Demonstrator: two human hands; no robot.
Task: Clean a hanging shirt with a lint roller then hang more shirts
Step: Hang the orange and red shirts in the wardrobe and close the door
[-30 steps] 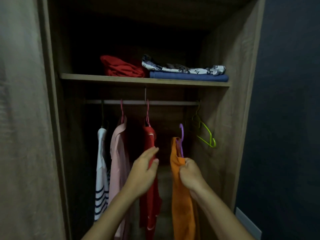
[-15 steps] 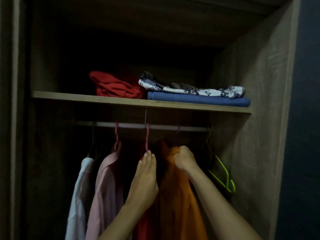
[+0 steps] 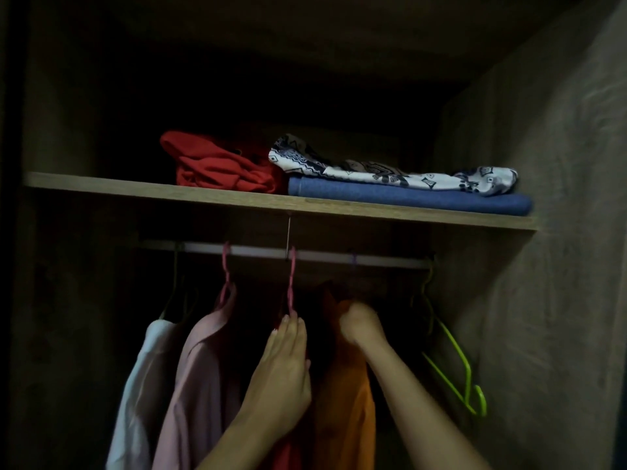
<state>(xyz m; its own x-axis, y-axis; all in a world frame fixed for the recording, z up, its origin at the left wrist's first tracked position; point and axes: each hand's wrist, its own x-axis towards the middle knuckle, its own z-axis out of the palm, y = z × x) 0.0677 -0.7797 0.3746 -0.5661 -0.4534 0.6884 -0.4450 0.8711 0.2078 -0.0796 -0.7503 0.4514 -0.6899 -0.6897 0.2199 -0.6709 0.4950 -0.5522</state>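
Your right hand [image 3: 359,323] clenched round collar of orange shirt [image 3: 342,395] below rail [image 3: 373,260]; your left hand [image 3: 283,371] released, straight fingertips touching pink hanger [image 3: 291,286].

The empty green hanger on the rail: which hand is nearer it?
Right. The right hand grips the orange shirt beside the green hanger; the left hand is farther, at the red shirt's hanger.

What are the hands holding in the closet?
The right hand grips the orange shirt at its collar. The left hand holds nothing, its straight fingers touching the red shirt.
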